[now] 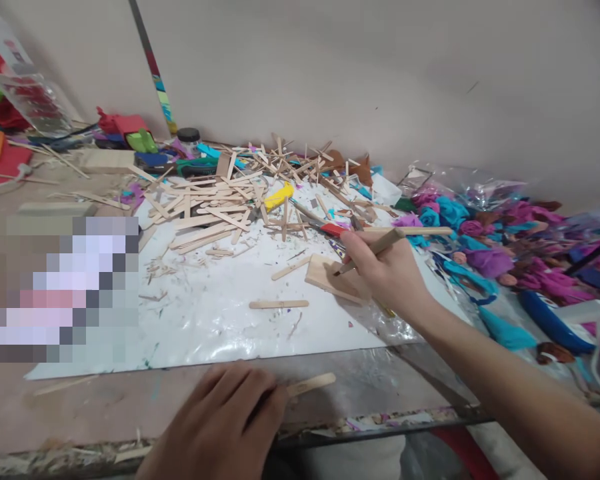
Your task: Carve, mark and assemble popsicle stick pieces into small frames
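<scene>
My right hand (380, 270) is closed around a slim pencil-like tool (375, 248) with a dark pointed end, angled down to the left. Its tip is over a small flat wooden block (325, 275) on the white sheet. Near the front edge of the table, my left hand (225, 417) has its fingers curled at one end of a wooden craft stick (316, 383), which bears a faint mark. The far end of that stick sticks out to the right. Another craft stick (279, 304) lies flat between the two hands, and one more (293, 268) lies beside the block.
A large heap of craft sticks (220, 207) covers the back of the white sheet (205, 340). A yellow object (279, 196) lies among them. Coloured crepe-paper pieces (485, 260) crowd the right side. A striped strip (155, 73) leans on the wall. A pixelated patch hides the left.
</scene>
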Available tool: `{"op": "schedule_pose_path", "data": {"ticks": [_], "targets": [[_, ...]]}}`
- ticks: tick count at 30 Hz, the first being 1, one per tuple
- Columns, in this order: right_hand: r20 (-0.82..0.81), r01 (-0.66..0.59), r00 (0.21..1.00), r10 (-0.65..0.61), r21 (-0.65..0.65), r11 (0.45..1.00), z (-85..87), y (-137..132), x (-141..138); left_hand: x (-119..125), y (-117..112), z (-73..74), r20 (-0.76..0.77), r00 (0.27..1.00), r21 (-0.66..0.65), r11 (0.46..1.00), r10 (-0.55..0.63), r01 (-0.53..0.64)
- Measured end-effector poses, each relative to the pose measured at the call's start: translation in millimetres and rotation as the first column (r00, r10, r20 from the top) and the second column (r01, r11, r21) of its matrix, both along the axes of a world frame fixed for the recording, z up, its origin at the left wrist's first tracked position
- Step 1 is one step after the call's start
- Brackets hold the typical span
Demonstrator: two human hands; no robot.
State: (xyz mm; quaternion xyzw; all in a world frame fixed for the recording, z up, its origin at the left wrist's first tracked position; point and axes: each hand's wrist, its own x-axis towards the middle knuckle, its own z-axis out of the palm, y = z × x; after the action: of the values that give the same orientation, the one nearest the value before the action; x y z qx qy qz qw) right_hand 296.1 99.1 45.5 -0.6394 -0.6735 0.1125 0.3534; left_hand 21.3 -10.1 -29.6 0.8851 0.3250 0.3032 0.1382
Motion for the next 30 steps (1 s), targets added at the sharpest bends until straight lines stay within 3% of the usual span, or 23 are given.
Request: {"op": "schedule_pose_path", "data": {"ticks": [10,19,23,27,30], "targets": [[-0.160,0.054,0.985,-0.067,-0.082,0.995,1.7,-2,16,2,-2,1.8,-0.027,1.000,-0.091,0.996,0.015,-0.017],[-0.221,0.075,0.973,-0.069,0.023,0.997,-2.1,-4,25,7,-1,-1.4,-0.020,0.998,0.023,0.998,0.054,-0.053],[-0.339,0.065,0.939,-0.064,-0.009,0.998,-1.8,-1,18,6,-3,0.9,-0.014,0.997,0.034,0.997,0.070,-0.070],[-0.653,0.165,0.757,-0.013,0.173,0.971,-2.9,-2,4,6,-4,4.8,-0.007,0.998,0.015,0.998,0.057,-0.057],[-0.660,0.201,0.749,0.048,0.297,0.934,-0.1,-4,-4,6,-1,5.7,-0.031,0.999,-0.011,0.999,0.043,-0.043]]}}
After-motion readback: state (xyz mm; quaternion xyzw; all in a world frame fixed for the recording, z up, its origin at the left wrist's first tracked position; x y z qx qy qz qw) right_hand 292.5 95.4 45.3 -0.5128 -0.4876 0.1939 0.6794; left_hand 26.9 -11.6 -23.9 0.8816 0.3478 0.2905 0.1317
